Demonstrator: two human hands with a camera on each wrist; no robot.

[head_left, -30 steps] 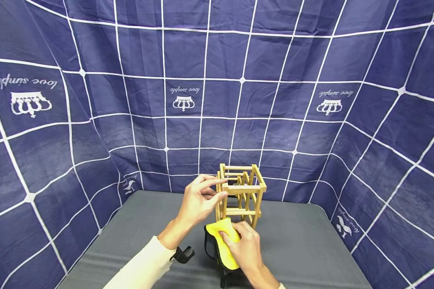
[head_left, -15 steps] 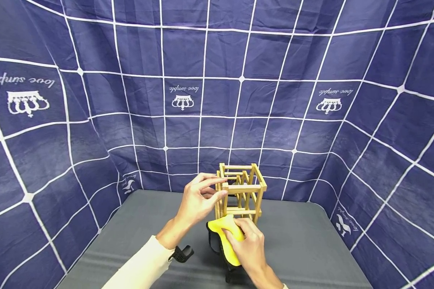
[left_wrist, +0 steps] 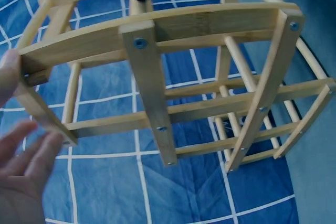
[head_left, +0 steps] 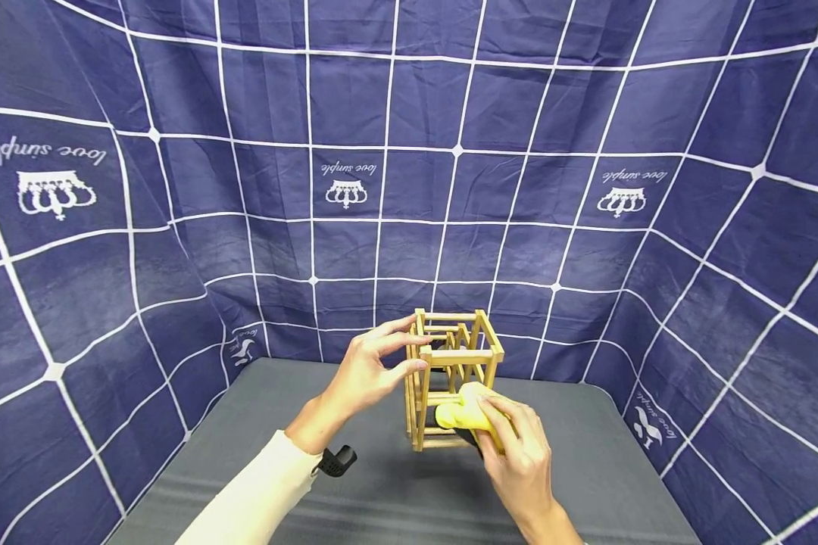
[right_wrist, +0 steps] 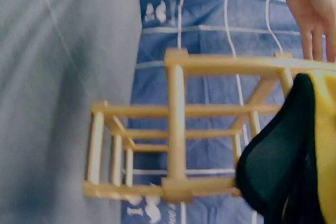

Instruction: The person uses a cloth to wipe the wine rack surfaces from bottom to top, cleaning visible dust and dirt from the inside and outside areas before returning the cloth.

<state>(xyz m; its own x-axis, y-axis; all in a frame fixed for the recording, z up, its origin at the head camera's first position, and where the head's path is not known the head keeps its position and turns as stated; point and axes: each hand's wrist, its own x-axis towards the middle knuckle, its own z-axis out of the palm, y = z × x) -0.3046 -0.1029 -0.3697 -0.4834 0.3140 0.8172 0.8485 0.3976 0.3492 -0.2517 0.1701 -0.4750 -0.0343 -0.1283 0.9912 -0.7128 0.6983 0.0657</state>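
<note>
A small slatted wooden rack [head_left: 460, 357] stands on the grey surface in front of me. At its left front post is my left hand [head_left: 364, 367], thumb and index finger spread and their tips at the wood. The left wrist view shows a wide gap between thumb and fingers [left_wrist: 29, 153] beside a rack corner. My right hand [head_left: 521, 454] grips a bunched piece of soft yellow fabric with black backing [head_left: 473, 412] at the rack's lower front right. Its rounded black flap [right_wrist: 273, 156] overlaps the rack in the right wrist view. What kind of article it is, I cannot tell.
The grey padded surface [head_left: 586, 469] spreads around the rack. Behind and on both sides hangs a blue cloth [head_left: 409, 189] with white grid lines. A black wristband [head_left: 336, 460] sits on the left wrist.
My right hand has moved right and forward with the yellow-and-black fabric, now more bunched and against the rack front. The left hand's fingers have spread slightly at the post. The rack keeps its place.
</note>
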